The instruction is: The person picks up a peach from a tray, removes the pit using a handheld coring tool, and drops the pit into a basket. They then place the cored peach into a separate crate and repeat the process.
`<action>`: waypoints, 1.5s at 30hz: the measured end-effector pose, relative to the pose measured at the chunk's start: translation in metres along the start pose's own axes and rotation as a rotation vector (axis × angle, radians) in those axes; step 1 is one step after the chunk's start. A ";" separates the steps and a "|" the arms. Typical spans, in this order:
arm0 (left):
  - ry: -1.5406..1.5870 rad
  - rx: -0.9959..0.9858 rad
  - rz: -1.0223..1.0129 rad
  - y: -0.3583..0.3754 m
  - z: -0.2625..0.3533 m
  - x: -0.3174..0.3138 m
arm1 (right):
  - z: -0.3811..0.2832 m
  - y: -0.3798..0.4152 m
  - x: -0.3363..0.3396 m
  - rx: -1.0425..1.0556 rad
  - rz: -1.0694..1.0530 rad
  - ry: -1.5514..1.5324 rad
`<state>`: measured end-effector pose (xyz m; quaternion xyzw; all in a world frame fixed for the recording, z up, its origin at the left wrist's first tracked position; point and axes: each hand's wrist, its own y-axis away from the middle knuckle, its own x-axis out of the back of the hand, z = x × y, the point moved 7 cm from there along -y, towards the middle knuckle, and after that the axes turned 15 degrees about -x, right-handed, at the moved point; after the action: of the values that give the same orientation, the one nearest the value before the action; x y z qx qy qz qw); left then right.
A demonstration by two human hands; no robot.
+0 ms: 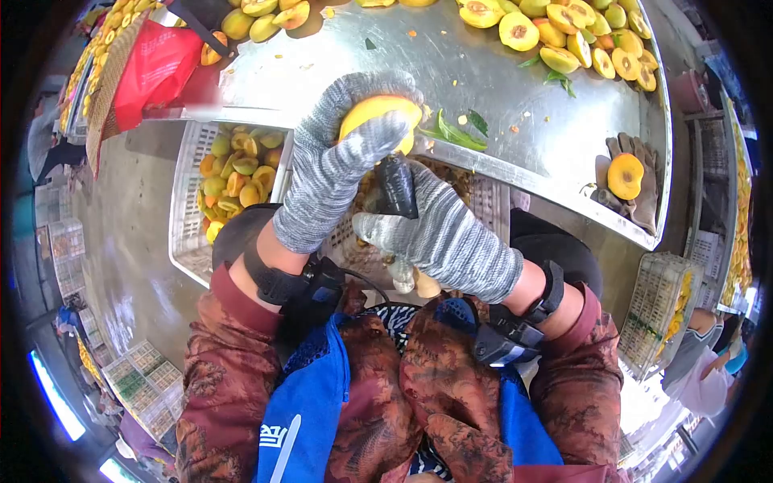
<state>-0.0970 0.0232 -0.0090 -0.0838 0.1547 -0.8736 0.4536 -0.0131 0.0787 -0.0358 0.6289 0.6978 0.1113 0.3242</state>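
Note:
My left hand (pixel 330 165), in a grey knitted glove, is closed around a yellow peach (pixel 366 113) just over the near edge of the metal table. In the same kind of glove, my right hand (pixel 451 229) grips a tool with a black handle (pixel 396 187). The handle's upper end meets the underside of the peach; the working end is hidden by the fruit and the left fingers, so its kind cannot be made out. Below my hands, a crate partly covered by them holds small brownish pieces, possibly pits.
Halved peaches (pixel 555 36) are heaped along the far side of the metal table (pixel 322 60). Green leaves (pixel 455 135) lie near its front edge. At the right corner, a peach half (pixel 625 177) rests on a brown glove (pixel 646 213). A white crate (pixel 187 201) of peach halves stands at left.

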 end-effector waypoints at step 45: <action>-0.168 0.069 -0.434 -0.003 -0.016 -0.010 | 0.030 -0.006 0.002 -0.109 0.035 0.238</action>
<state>-0.0983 0.0360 -0.0235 -0.1717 0.0648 -0.9455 0.2689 0.0001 0.0715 -0.0629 0.6047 0.7132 0.2285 0.2711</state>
